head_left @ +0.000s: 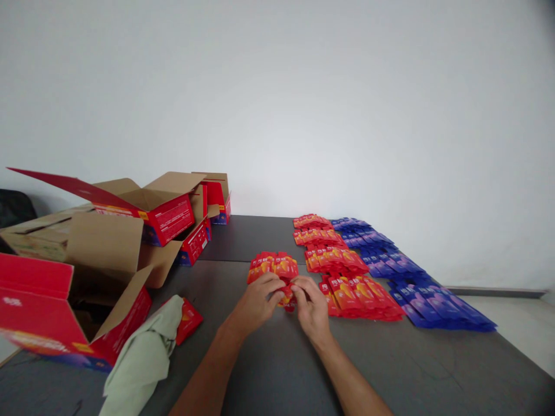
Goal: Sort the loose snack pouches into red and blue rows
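Observation:
My left hand (pixel 259 301) and my right hand (pixel 310 306) meet at the middle of the dark table, fingers pinched on a small red-orange packet (pixel 287 297) between them. The fingers cover part of that packet. Just beyond it lies a small group of red packets (pixel 272 264), spread side by side. To the right of my right hand, overlapping rows of red packets (pixel 359 296) run back toward the wall.
Blue packets (pixel 437 303) lie in rows along the table's right side. Open red cartons (pixel 43 294) crowd the left, flaps raised. A pale green cloth (pixel 145 352) partly covers a red packet (pixel 189 321) near the closest carton. A white wall (pixel 277 115) stands behind.

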The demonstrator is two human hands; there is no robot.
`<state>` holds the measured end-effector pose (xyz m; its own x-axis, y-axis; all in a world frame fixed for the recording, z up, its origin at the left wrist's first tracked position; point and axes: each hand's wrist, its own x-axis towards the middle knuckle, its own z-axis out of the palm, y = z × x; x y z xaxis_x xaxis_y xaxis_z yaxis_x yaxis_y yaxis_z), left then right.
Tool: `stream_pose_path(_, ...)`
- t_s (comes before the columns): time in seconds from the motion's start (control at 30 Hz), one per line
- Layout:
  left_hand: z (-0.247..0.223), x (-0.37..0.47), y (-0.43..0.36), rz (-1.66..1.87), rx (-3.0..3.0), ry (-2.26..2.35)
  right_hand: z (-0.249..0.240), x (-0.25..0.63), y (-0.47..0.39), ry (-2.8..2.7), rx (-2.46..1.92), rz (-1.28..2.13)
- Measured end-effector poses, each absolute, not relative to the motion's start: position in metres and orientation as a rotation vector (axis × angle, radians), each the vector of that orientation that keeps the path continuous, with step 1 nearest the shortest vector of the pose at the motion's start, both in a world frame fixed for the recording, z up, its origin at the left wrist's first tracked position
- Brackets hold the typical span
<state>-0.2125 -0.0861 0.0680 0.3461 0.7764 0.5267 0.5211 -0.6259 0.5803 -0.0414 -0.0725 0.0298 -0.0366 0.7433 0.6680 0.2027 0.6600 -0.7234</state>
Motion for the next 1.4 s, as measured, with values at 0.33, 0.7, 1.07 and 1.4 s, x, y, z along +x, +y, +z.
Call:
stream_pose_path(0.33,0.066,-0.207,-0.090,1.203,2.245,1.327,0.035,-0.050,-0.078,-1.548,-0.842,0.639)
stream_pose_path(0.7,0.057,-0.203,-0.084,1.362,1.778,1.270,0.033,-0.048,-0.076,-1.557,-0.843,0.896)
stream_pose_path(1.07,0.058,-0.201,-0.084,1.394,1.579,1.238,0.041,-0.041,-0.074,-1.675,-0.919,0.880)
stream_pose_path(1.4,0.055,-0.188,-0.085,1.411,1.406,1.155,0.040,-0.050,-0.077,-1.256,-0.828,1.174)
